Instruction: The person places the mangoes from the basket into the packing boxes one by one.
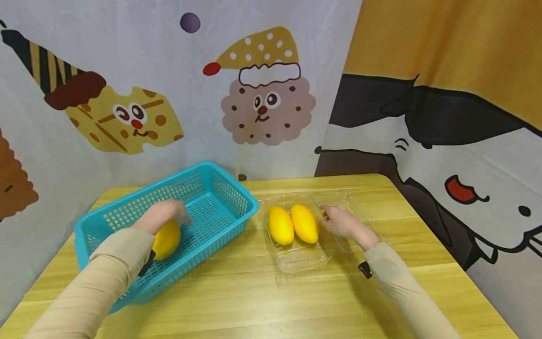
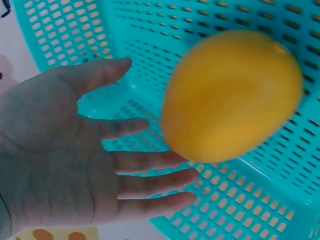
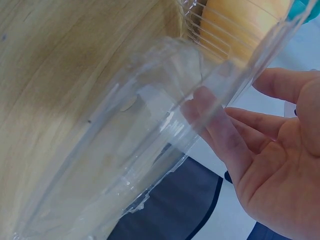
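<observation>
Okay — left hand (image 2: pixel 90 155), fingers spread, beside oval yellow mango (image 2: pixel 232 95) inside perforated turquoise plastic basket (image 1: pixel 228 190); right hand (image 3: pixel 282 165) pinches edge of clear plastic clamshell (image 1: pixel 302 259), two yellow mangoes (image 1: pixel 280 226) inside — worktop (image 1: pixel 237 292) strip between.

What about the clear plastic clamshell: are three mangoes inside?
No, just two mangoes lie side by side in the clear plastic clamshell.

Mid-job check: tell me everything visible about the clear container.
The clear container looks like thin, ribbed transparent plastic. It sits open on the wooden-looking table, lid spread to the right, two yellow fruits side by side inside. The right hand is at the lid side, fingertips showing through plastic; grip unclear.
</observation>
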Tool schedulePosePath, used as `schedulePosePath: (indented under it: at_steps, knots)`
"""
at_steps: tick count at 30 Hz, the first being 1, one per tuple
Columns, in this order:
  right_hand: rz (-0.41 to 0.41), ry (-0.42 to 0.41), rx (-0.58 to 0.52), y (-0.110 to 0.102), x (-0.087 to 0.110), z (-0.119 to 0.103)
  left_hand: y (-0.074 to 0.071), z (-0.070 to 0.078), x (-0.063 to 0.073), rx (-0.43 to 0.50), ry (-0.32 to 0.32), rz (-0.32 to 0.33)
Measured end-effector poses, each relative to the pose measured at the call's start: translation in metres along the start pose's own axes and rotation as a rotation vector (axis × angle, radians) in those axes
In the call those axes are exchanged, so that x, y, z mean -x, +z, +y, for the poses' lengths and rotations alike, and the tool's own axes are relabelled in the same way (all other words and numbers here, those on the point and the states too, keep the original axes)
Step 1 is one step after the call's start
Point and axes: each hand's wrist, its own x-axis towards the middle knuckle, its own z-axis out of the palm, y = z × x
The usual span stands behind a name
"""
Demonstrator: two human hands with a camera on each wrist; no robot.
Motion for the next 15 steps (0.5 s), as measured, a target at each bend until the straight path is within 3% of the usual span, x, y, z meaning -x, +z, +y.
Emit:
schedulePosePath:
  at_steps: [4,10,15]
  knots:
    - [-0.001,0.005,-0.005,0.000,0.000,0.000,0.007,-0.007,-0.001,-0.024,-0.044,-0.042]
    - [-0.004,0.009,-0.005,-0.001,-0.001,-0.001,0.016,-0.007,-0.001,-0.059,-0.025,-0.023]
    - [-0.012,0.015,-0.001,-0.001,-0.001,-0.001,0.022,-0.010,-0.006,0.007,-0.020,-0.047]
